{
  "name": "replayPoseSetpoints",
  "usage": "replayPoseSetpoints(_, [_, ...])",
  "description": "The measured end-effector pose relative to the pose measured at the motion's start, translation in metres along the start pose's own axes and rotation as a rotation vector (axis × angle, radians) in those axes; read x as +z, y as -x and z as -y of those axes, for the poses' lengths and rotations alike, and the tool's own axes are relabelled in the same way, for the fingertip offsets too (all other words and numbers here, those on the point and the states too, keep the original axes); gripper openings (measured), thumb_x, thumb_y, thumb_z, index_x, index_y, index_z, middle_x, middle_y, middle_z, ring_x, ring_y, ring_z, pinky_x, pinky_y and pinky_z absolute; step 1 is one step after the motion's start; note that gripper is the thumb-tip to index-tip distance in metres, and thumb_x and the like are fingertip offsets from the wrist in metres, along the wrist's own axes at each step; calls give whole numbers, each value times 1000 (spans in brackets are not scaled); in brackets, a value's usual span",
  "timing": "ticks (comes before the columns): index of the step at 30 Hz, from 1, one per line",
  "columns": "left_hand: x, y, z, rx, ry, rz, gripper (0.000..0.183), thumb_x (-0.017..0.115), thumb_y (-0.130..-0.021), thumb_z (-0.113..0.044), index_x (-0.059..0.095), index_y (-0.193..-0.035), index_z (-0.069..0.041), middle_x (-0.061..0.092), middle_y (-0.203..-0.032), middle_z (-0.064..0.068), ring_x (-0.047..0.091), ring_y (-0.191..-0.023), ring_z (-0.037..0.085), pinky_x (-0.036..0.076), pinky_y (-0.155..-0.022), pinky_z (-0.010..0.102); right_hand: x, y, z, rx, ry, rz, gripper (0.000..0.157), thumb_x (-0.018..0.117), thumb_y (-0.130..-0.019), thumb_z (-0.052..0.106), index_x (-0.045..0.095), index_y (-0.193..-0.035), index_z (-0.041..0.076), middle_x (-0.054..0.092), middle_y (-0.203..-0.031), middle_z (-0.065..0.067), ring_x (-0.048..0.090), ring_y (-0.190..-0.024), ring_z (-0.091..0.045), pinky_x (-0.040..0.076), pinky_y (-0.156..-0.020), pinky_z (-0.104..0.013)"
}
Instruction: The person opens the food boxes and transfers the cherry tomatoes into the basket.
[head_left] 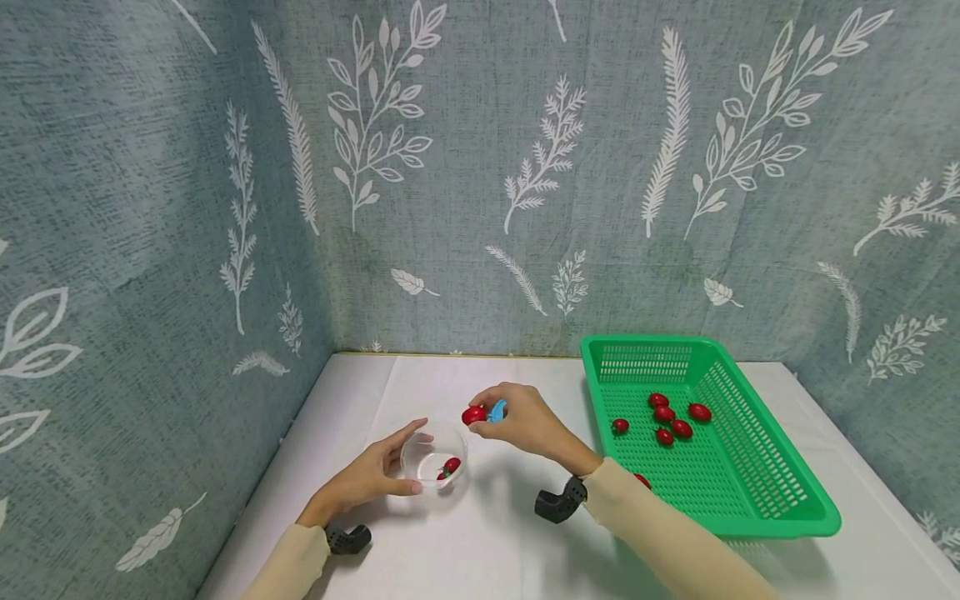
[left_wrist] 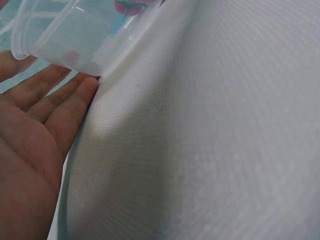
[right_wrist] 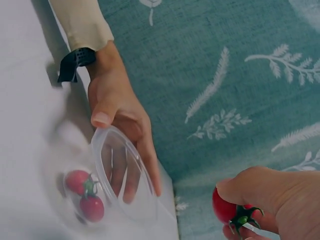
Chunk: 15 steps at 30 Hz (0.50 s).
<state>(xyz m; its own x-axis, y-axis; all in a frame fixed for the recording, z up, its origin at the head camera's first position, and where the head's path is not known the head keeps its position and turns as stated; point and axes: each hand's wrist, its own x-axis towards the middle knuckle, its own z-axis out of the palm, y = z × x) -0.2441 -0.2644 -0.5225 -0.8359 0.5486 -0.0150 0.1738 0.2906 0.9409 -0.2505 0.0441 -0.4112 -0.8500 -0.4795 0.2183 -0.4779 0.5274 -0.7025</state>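
A clear plastic cup (head_left: 433,457) stands on the white tablecloth with a few cherry tomatoes (right_wrist: 91,207) inside. My left hand (head_left: 371,475) holds it from the left, thumb by the near side of the rim and fingers along the far side. Up to the right of the cup, my right hand (head_left: 521,421) pinches a red cherry tomato (head_left: 474,415). The right wrist view shows its green stem (right_wrist: 243,216), with more red behind it. In the head view, a small blue piece (head_left: 497,410) shows between the right fingers; its kind is unclear.
On the right stands a green plastic basket (head_left: 750,527) with slotted walls, several cherry tomatoes (head_left: 682,429) lying in it. My right forearm passes over its near left corner. A grey-green patterned cloth (head_left: 465,167) hangs behind the table and along its left side.
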Motion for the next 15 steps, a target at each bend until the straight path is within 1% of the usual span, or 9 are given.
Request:
replayPoseSetpoints(2, [0,0,1,2,2,2,104,86,-86,-18,20,-166,-19,35,-163,11,25,-153,33,28,-119,52,-3,2,-3,8,1,-9,17,82,-88,25,79,-104,21,66,-91,11,57,-73,-13,51,-62,-28])
replayPoseSetpoints(4, [0,0,1,3,9,5,104,86,-87,-17,19,-167,-19,32,-165,12,24,-153,33,28,-118,52,-5,4,-6,17,-7,-19,19,81,-89,24,78,-107,20,67,-94,10,59,-73,-13,52,-62,-28])
replayPoseSetpoints(8, [-1,0,1,6,26,15,104,85,-87,-14,18,-167,-20,27,-166,12,26,-152,33,31,-118,45,-12,8,-13,24,-73,-24,21,79,-90,21,76,-111,19,72,-99,7,65,-71,-13,56,-61,-30])
replayPoseSetpoints(11, [-1,1,0,10,27,18,104,85,-87,-14,18,-167,-20,25,-167,13,26,-152,33,33,-117,40,-18,12,-17,30,-127,-24,21,79,-91,22,75,-112,19,72,-99,4,67,-70,-16,58,-57,-34])
replayPoseSetpoints(15, [-1,2,-1,15,26,23,103,84,-88,-15,18,-167,-21,22,-168,13,25,-153,34,33,-117,43,-25,15,-25,55,-142,-43,24,81,-90,24,75,-113,18,69,-95,3,66,-68,-22,59,-55,-39])
